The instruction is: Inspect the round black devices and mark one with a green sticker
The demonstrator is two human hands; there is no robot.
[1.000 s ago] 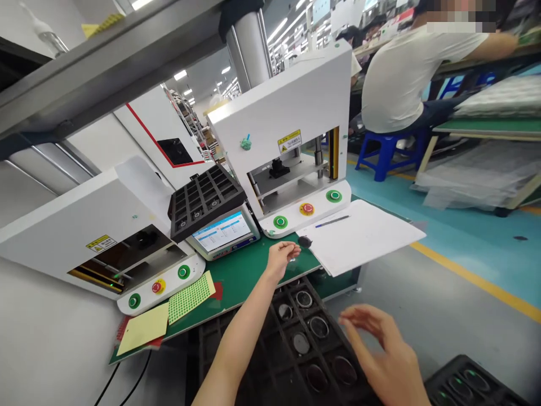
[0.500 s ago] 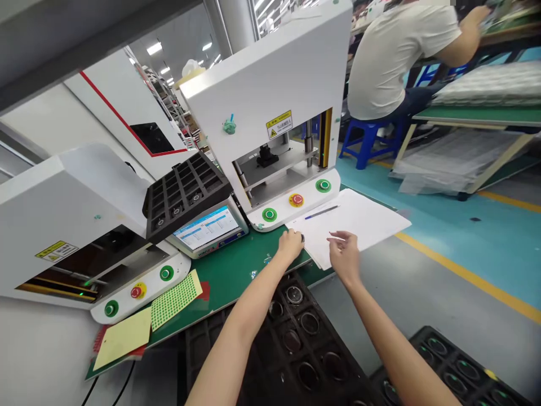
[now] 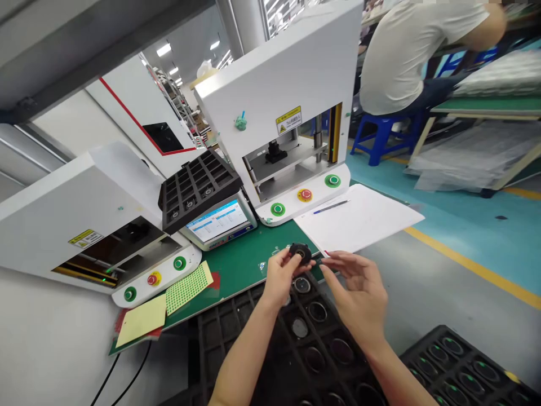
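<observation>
A round black disc-shaped part (image 3: 300,254) with a ring at its centre is pinched between the thumb and fingers of my left hand (image 3: 282,274), above the near edge of the green bench. My right hand (image 3: 359,290) is just to its right, thumb and index tips drawn close together. A small red bit shows by those fingertips, too small to name. Under both hands lies a large black compartment tray (image 3: 279,361), with round, ring-edged parts (image 3: 316,310) in several of its pockets. My forearms cover part of the tray.
Two white press machines (image 3: 279,73) (image 3: 84,186) stand behind, with a screen (image 3: 220,221) and tilted black tray (image 3: 198,186) between them. Papers (image 3: 367,217) with a pen (image 3: 332,207) lie right. Yellow sheets (image 3: 141,320) lie left. Another tray (image 3: 469,366) sits lower right. A seated co-worker (image 3: 393,62) is beyond.
My left hand has come back from the paper's edge and now shows the black disc part. My right hand has moved nearer to me and toward it. The view has shifted slightly.
</observation>
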